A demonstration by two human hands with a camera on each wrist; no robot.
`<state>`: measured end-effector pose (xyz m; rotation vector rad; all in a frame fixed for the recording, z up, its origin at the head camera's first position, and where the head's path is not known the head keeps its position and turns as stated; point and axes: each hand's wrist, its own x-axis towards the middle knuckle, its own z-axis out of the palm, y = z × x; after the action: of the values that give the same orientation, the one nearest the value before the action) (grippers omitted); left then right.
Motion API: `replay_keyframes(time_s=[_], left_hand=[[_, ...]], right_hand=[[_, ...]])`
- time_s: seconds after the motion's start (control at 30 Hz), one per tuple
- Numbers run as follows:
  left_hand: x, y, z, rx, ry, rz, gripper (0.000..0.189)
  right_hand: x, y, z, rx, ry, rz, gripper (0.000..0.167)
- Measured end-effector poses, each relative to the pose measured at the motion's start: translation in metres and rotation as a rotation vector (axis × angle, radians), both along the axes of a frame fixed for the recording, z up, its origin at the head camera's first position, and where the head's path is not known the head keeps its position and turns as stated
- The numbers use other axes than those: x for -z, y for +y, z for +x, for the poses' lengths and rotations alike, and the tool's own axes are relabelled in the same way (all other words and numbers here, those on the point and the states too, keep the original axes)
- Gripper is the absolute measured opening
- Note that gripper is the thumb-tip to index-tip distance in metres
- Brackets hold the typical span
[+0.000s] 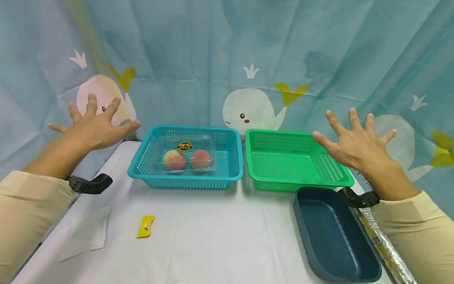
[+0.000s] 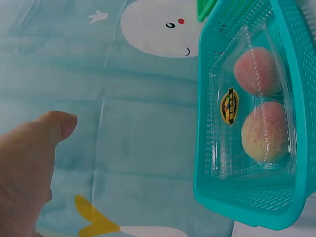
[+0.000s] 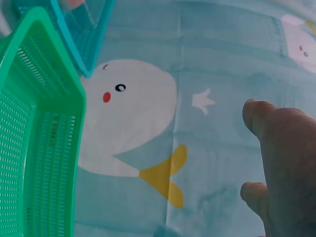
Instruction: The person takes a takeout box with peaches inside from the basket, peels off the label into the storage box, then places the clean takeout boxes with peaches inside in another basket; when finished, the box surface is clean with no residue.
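A turquoise-blue rectangular plastic basket with perforated walls [image 1: 184,182] stands toward the back of the table, and inside it lies a clear plastic lidded container [image 1: 164,144] with a black-and-gold oval label. The container holds two round peaches: a yellow-and-pink one [image 1: 174,160] on the left and a pinker one [image 1: 200,159] on the right.

The left hand [image 1: 93,128] is raised beyond the basket's left end, fingers spread wide and thumb toward the basket; it holds nothing, and the left wrist view shows it apart from the basket. The right hand [image 1: 358,148] is raised well to the right of the basket, likewise spread wide and holding nothing. The container thus lies between the hands, nearer the left one.

Just right of the basket stands a bright green perforated plastic basket [image 1: 299,184], and the right hand is near its right end, apart from it in the right wrist view. Farther right and forward of the blue basket is a dark blue rounded rectangular tub [image 1: 333,236], with a silver-and-gold shiny strip [image 1: 381,240] alongside.

In front of the basket lies a small yellow wrapped packet [image 1: 146,227], and forward and left, a flat white sheet-like item [image 1: 88,232]. All these rest on a white-covered table [image 1: 220,232]. Behind the basket hangs a light blue curtain printed with whales [image 1: 170,98].
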<state>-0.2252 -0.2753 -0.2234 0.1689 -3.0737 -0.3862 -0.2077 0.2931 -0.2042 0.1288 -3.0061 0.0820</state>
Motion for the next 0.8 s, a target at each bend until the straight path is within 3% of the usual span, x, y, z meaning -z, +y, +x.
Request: replay_keyframes(time_s=[0.47, 0.8], left_hand=[[0.004, 0.01, 0.014, 0.02, 0.071, 0.033, 0.099], [0.017, 0.012, 0.02, 0.048, 0.133, 0.045, 0.097]], right_hand=[[0.001, -0.01, -0.002, -0.04, 0.052, 0.007, 0.078], [0.008, -0.024, -0.004, -0.071, 0.06, -0.004, 0.078]])
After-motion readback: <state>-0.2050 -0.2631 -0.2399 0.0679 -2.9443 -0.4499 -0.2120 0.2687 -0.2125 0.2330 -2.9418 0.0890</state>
